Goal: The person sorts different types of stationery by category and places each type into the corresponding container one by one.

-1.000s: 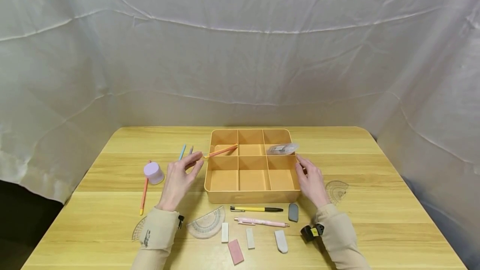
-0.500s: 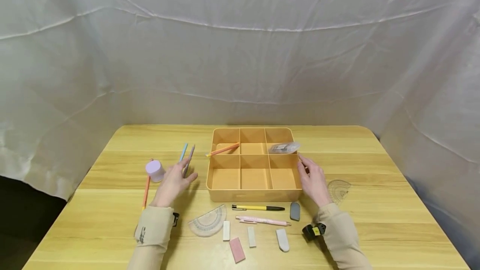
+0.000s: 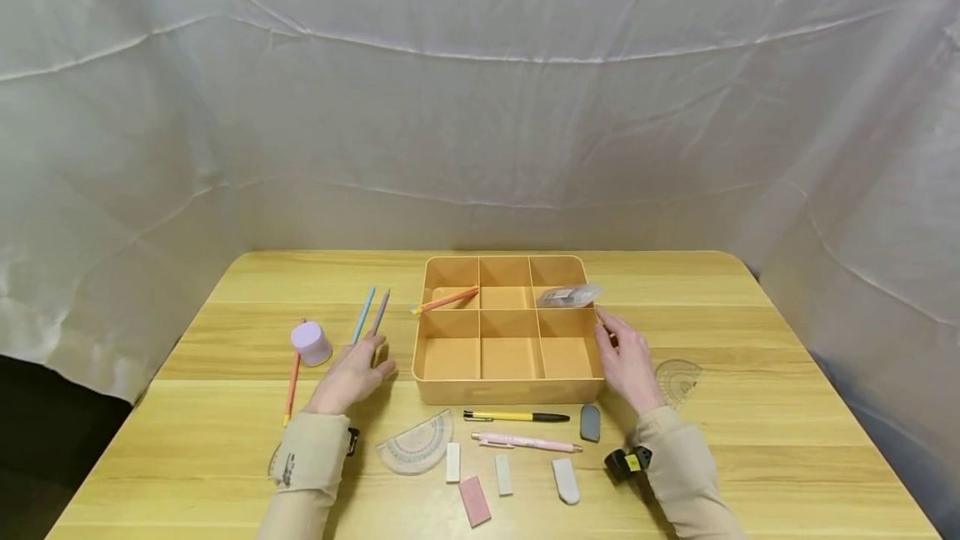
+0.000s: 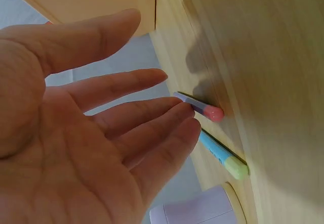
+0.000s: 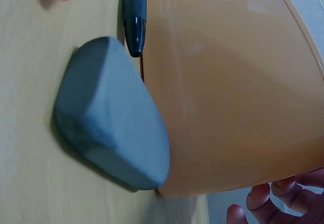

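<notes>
My left hand reaches over the table with palm and fingers extended and nothing in its grasp. Just past its fingertips lie a purple pencil with a pink end and a blue pencil with a green end. The orange six-compartment box stands to its right. Against the box's right wall rests my right hand, its loosely bent fingers touching the outside. An orange pencil leans across the back left compartment, and a clear plastic packet lies over the back right one.
Left of my left hand stands a lilac round container beside another orange pencil. Before the box lie a yellow pen, a pink pen, a dark grey eraser, a protractor and several erasers, one pink.
My left hand has let go of the orange pencil at the box's back left compartment and moved left and down toward the purple and blue pencils. My right hand stays at the box.
</notes>
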Action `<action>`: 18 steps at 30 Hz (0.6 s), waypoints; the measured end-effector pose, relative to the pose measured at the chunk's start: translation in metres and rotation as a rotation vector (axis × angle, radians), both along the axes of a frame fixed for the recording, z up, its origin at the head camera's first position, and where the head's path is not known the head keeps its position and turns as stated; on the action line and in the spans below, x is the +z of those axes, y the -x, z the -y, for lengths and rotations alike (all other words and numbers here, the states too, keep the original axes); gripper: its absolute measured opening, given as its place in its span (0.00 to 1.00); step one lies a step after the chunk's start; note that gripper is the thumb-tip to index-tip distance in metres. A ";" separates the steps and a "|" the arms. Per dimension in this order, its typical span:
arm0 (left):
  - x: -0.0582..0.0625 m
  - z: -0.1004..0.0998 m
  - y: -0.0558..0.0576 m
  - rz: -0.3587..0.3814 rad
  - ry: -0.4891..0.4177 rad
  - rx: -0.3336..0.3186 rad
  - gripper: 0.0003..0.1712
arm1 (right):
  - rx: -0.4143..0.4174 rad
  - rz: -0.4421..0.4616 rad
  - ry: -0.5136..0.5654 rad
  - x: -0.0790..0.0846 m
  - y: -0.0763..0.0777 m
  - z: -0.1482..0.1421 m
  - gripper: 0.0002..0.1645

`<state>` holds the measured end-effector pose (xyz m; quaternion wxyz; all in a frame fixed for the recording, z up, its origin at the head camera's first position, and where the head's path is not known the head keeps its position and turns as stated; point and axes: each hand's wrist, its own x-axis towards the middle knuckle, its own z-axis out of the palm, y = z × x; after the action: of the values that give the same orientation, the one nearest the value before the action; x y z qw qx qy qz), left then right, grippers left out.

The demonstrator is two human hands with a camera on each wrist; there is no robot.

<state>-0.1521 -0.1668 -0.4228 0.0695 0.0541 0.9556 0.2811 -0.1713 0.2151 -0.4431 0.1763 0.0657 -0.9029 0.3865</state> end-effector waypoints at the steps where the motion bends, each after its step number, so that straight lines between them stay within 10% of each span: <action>1: 0.000 0.000 0.000 0.003 0.006 -0.006 0.29 | 0.000 0.003 0.000 0.000 0.000 0.000 0.22; 8: -0.003 0.000 0.000 0.023 0.089 -0.102 0.16 | -0.001 0.008 0.003 0.000 0.000 0.000 0.22; 14: -0.004 0.000 -0.001 0.044 0.068 -0.051 0.31 | 0.003 -0.005 0.001 -0.001 0.000 -0.001 0.21; 18: -0.006 0.001 -0.002 -0.065 0.072 0.005 0.29 | 0.004 -0.008 0.002 -0.001 0.000 -0.001 0.21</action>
<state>-0.1496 -0.1679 -0.4284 0.0396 0.0584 0.9670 0.2447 -0.1713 0.2157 -0.4439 0.1795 0.0687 -0.9017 0.3874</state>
